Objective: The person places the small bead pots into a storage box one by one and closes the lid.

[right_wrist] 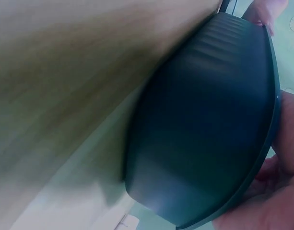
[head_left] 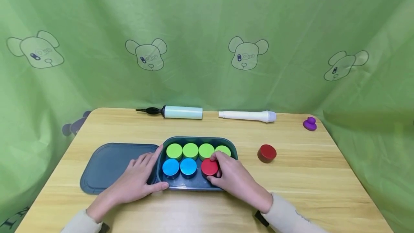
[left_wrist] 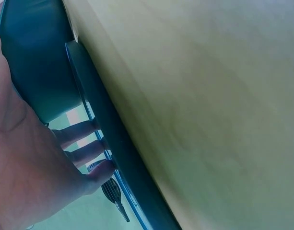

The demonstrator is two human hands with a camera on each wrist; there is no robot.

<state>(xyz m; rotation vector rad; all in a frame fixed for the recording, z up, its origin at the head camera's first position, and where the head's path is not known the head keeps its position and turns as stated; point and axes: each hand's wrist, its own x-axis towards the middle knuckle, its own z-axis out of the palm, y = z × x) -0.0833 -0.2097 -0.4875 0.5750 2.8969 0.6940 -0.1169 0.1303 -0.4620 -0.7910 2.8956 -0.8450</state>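
Note:
A dark blue-green rectangular box (head_left: 207,187) holds a back row of several green-topped round pieces (head_left: 190,150) and a front row with two blue-topped round pieces (head_left: 170,167). My right hand (head_left: 237,179) reaches into the box and grips a red round piece (head_left: 209,167) between thumb and fingers, right of the blue ones. My left hand (head_left: 137,181) rests at the box's left end, index finger along the side and thumb by the front corner. In the left wrist view its other fingers touch the flat dark lid (left_wrist: 113,124), which lies left of the box (head_left: 113,164).
A second red round piece (head_left: 267,153) stands on the table right of the box. Along the back edge lie a pale blue hand pump (head_left: 182,112) with a black nozzle, a white stick-like object (head_left: 245,115) and a small purple duck-shaped thing (head_left: 310,123). A green curtain (head_left: 200,46) hangs behind.

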